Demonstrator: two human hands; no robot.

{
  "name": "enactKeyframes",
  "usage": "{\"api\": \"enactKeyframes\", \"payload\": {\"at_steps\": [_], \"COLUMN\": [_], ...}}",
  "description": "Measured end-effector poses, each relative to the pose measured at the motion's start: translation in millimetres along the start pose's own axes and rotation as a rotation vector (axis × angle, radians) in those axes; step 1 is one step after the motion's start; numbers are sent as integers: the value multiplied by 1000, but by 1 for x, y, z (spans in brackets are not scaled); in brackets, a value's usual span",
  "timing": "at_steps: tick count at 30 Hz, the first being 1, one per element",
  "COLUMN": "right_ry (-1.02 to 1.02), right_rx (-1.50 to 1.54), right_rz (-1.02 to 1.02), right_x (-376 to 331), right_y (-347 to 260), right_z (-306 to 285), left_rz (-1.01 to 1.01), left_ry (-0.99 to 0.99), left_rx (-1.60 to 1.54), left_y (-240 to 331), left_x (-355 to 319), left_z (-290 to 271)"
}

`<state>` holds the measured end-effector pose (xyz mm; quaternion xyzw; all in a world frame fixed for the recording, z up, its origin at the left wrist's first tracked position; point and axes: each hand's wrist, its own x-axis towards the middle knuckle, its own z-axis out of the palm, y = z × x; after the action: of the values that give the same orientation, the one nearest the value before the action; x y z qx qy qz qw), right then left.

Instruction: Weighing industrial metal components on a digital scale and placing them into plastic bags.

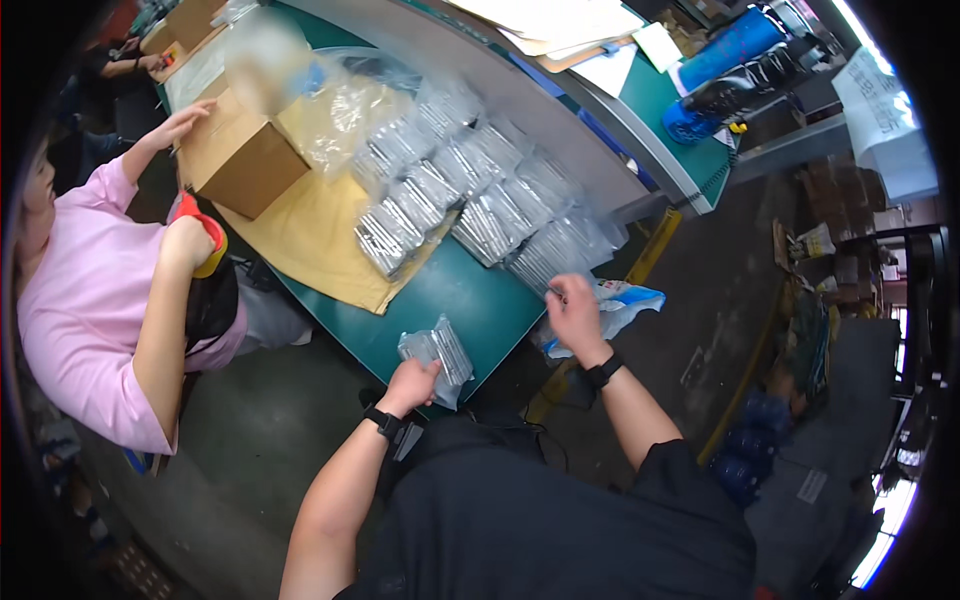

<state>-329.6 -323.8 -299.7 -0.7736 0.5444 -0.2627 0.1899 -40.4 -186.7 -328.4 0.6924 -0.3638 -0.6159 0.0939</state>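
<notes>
Packet (455,352) of slim silvery pieces in clear plastic lies at seven o'clock from the view's middle, by the near corner of the green counter (497,315). The left hand (410,386) has its grip closed on the packet's left side, thumb on top, other fingertips hidden. It is probably dense and stiff lengthwise, its film slippery; squeezing across the pieces at mid-length should hold better than pinching loose plastic. At three, the right hand (577,317) curls beside the piled packets (480,190); whether it holds anything cannot be told. Beyond, at ten, stands a cardboard box (250,172).
</notes>
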Motion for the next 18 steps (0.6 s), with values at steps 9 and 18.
{"api": "enactKeyframes", "payload": {"at_steps": [9, 18], "right_ry": [64, -23], "right_rx": [-501, -479], "right_rz": [127, 444], "right_x": [42, 62], "right_y": [25, 16], "right_z": [-24, -32], "left_rz": [20, 18], "left_ry": [-20, -13], "left_rx": [7, -51], "left_y": [-16, -25], "left_x": [10, 15], "left_z": [8, 9]}}
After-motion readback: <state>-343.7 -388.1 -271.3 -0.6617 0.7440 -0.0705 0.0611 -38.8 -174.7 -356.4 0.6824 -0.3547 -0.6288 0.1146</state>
